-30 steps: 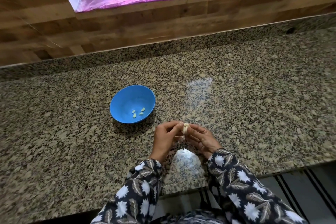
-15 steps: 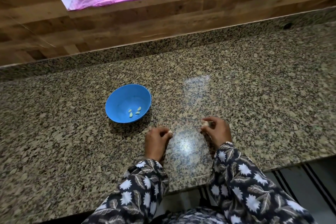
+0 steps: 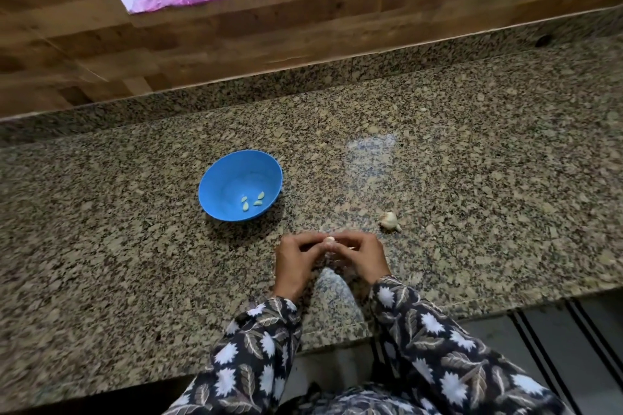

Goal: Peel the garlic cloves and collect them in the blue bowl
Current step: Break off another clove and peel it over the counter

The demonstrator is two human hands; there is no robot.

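pinching garlic clove (image 3: 329,239) between left hand (image 3: 296,259), right hand (image 3: 365,258).

clove (image 3: 328,240) mostly hidden, sleeves (image 3: 438,347) cut off

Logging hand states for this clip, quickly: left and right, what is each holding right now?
Left hand: closed, pinching the garlic clove.
Right hand: closed, pinching the same garlic clove.
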